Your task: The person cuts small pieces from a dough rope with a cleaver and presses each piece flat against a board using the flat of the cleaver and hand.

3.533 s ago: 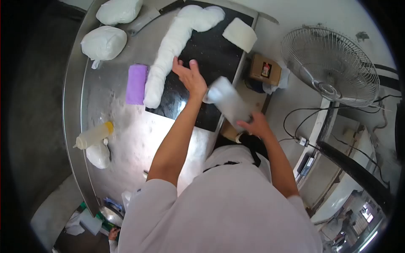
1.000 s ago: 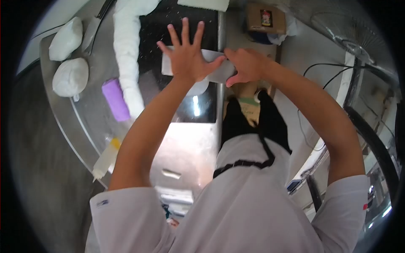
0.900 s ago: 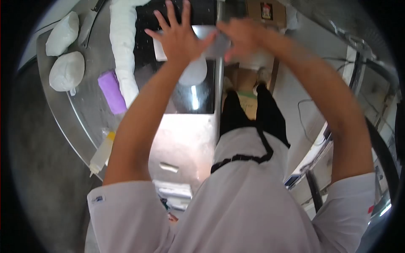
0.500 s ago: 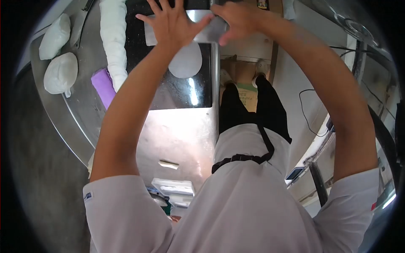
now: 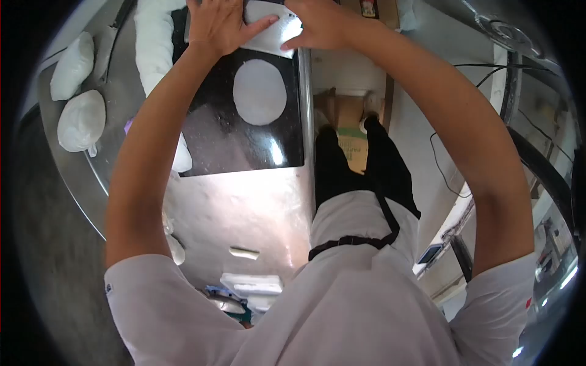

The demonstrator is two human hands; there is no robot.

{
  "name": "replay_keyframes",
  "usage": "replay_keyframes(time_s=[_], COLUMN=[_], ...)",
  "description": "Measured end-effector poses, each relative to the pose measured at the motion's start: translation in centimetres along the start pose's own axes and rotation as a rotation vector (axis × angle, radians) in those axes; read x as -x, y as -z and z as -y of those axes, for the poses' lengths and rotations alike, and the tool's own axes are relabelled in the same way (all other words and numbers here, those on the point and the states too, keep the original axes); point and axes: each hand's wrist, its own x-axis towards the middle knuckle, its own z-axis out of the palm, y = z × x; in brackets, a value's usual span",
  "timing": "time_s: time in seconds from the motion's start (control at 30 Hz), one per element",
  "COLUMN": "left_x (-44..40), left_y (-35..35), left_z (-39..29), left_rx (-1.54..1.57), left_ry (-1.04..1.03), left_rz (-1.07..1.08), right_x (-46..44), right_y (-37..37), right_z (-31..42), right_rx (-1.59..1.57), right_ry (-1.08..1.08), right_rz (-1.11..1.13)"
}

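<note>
On a glossy black board (image 5: 210, 143) lies a thin, flat, oval white sheet of dough (image 5: 260, 91). Beyond it, at the top edge of the view, is a broad flat metal blade (image 5: 267, 40). My left hand (image 5: 217, 25) rests on the blade's left part, thumb stretched out and fingertips partly cut off by the frame. At the blade's right end my right hand (image 5: 320, 25) is closed around it, thumb pointing left; its handle is hidden. A long white dough roll (image 5: 154, 46) lies left of the board, partly behind my left forearm.
Two plastic-wrapped white lumps (image 5: 73, 66) sit on the metal table (image 5: 235, 207) at the left, near a knife (image 5: 107, 52). A purple cloth (image 5: 128, 125) peeks out beside my left arm. A small pale strip (image 5: 244, 252) and white containers (image 5: 251, 283) lie nearer my body.
Both hands and the blade have moved up in the view, away from the dough sheet, which now shows whole. My left forearm has shifted left and covers more of the purple cloth.
</note>
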Motion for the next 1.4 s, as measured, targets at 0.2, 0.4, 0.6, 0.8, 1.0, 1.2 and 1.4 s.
replay_keyframes(time_s=[0.2,0.4,0.6,0.8,1.0,1.2,1.4], left_x=[5.5,9.1,6.0,8.1,8.3,1.9,-2.4], left_y=[4.4,6.2,9.5,8.6,8.0,8.4,6.3], left_z=[0.2,-3.4,-4.0,-0.6,2.2,5.7,10.5], left_rx=[0.335,0.212,0.216,0.607,1.045,1.291,1.260], left_ry=[-0.385,-0.414,-0.346,-0.093,0.399,0.593,1.053], left_rz=[0.126,0.438,0.724,0.726,0.549,0.233,-0.031], right_x=[-0.1,11.7,16.2,21.3,22.2,16.7,8.3], right_y=[2.5,-6.0,-6.4,-8.1,-4.4,-3.4,1.1], right_z=[3.4,7.7,12.6,14.8,14.4,9.7,5.1], right_rx=[-0.364,-0.555,-0.361,-0.495,-0.581,-0.479,-0.395], right_ry=[-0.618,-0.257,-0.332,-0.290,-0.514,-0.417,-0.274], right_rz=[0.220,0.024,0.236,0.227,0.410,0.650,0.773])
